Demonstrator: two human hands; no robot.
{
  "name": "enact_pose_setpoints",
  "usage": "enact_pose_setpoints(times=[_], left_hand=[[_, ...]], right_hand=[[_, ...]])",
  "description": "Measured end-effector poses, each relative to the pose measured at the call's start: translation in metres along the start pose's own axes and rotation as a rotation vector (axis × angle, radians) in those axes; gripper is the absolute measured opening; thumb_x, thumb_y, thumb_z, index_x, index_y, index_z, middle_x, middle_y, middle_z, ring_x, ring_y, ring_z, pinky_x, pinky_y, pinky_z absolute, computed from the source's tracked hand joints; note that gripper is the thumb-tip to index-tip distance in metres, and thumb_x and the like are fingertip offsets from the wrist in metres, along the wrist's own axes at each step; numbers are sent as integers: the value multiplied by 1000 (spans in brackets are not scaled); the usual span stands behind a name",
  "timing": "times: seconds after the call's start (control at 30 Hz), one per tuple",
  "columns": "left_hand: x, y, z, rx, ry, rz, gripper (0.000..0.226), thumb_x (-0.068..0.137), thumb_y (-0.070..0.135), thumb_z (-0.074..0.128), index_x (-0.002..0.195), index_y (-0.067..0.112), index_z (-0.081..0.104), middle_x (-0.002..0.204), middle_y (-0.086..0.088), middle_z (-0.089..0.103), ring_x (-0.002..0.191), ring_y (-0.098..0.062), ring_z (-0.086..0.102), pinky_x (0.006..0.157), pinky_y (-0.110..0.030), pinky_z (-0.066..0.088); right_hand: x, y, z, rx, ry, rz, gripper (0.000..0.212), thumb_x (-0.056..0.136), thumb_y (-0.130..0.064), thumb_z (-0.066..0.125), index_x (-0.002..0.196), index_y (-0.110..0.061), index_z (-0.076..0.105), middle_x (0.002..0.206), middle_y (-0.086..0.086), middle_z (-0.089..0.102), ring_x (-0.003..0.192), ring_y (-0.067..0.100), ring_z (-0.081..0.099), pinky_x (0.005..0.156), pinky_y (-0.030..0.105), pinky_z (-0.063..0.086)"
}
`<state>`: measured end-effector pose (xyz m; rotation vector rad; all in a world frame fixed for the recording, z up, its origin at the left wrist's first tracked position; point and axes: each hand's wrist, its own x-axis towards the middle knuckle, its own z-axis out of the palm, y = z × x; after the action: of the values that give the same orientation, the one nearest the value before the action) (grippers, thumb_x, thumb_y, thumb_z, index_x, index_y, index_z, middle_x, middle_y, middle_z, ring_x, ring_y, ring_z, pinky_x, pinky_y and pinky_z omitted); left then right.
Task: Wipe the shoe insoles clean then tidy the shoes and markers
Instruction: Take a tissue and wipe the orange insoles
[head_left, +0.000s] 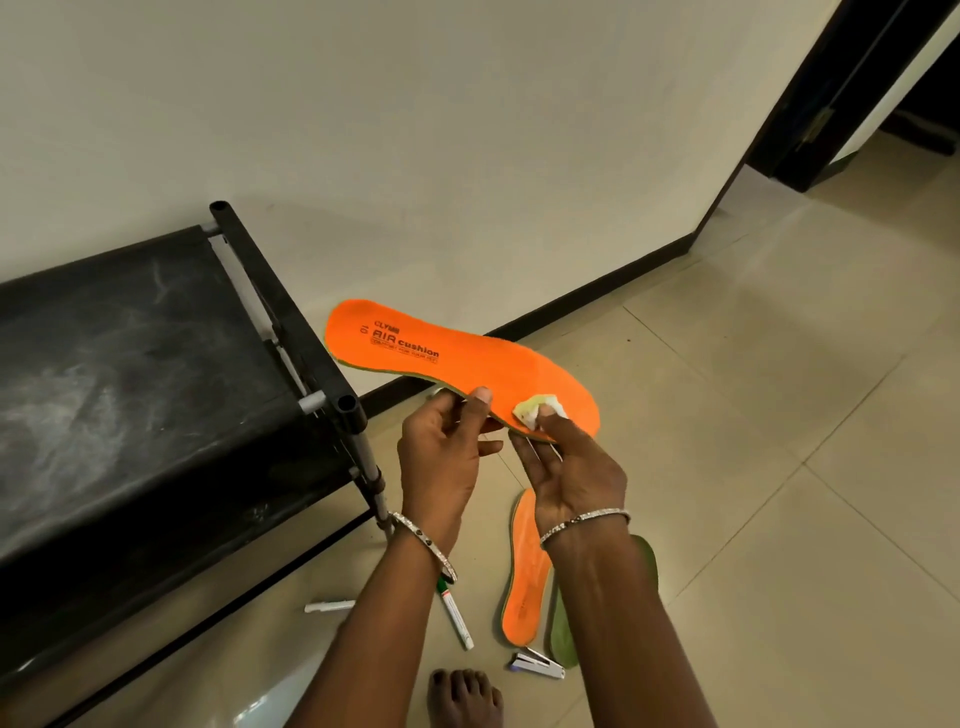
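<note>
The left hand holds an orange insole up in the air over the tiled floor, printed side up. The heel end points toward the wall and the toe end toward the person. The left thumb lies on the insole's near edge and the fingers are curled beneath it, so the edge is pinched between them. The right hand presses a small pale tissue wad onto the toe end; its fingers are closed together on the wad, and the rest of the hand sits below the insole's edge. Each wrist carries a thin bangle. On the floor under the right forearm lies a second orange insole, and just beside it a green insole, partly hidden by the arm. A white marker and a green-capped marker lie near the left forearm, apart from each other. A small silver tool rests near the green insole's tip, and a bare foot shows at the bottom edge. A black shoe rack stands at the left against the wall.
</note>
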<state>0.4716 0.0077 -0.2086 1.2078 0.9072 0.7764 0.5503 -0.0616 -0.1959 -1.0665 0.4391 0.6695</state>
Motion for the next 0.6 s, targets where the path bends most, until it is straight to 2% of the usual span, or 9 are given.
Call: enact_pose_setpoints(times=[0.1,0.17,0.23,0.3,0.37,0.4,0.5,0.6], left_hand=[[4,-4,-6,13,70,27,13,98,22,63,91,20,74,84,-1,76,77,-17,75,70,-37,61],[5,-5,-9,60,89,37,16,97,20,63,85,22,73,79,-1,76,72,-17,74,71,-38,62],[9,-7,-13,85,87,21,20,97,19,64,80,24,73,77,-5,76,70,-20,74,72,-40,62],[12,-8,-16,93,90,2,22,97,18,64,78,24,72,76,-8,75,70,-22,74,72,-39,62],[13,-8,-16,92,94,-11,20,97,17,64,80,23,72,77,-10,74,70,-22,73,70,-37,61],[12,-7,-16,85,92,-15,18,97,16,63,81,21,72,78,-10,74,70,-21,73,69,-36,60],[9,-6,-14,99,57,-1,15,97,15,62,86,15,72,81,-9,74,72,-19,74,66,-32,61],[9,-6,-13,118,30,29,15,97,18,63,87,22,73,87,-7,76,81,-21,75,72,-36,62]], right_hand=[[2,-5,-5,-135,73,-62,18,75,0,79,91,0,71,81,11,72,75,22,69,72,37,61],[12,-16,-14,-260,243,-306,18,66,-21,84,80,-14,75,75,3,68,70,18,64,73,35,56],[15,-30,-20,-496,354,-580,26,58,-40,81,78,-23,76,88,0,72,85,17,68,84,35,54],[10,-33,-23,-686,248,-799,16,69,-31,80,81,-23,76,88,-6,73,87,9,69,83,26,53],[6,-28,-18,-887,72,-899,8,75,-21,79,81,-23,75,79,-12,72,76,3,68,74,15,49],[4,-22,-15,-990,1,-934,7,77,-20,79,81,-24,74,77,-12,71,74,3,66,72,14,48],[3,0,-8,-1141,-131,-1003,6,82,-25,76,87,-26,76,81,-9,73,74,8,66,71,22,52],[-3,11,-1,-1156,-259,-1049,10,82,-28,74,91,-27,78,85,-9,75,78,14,65,74,37,55]])
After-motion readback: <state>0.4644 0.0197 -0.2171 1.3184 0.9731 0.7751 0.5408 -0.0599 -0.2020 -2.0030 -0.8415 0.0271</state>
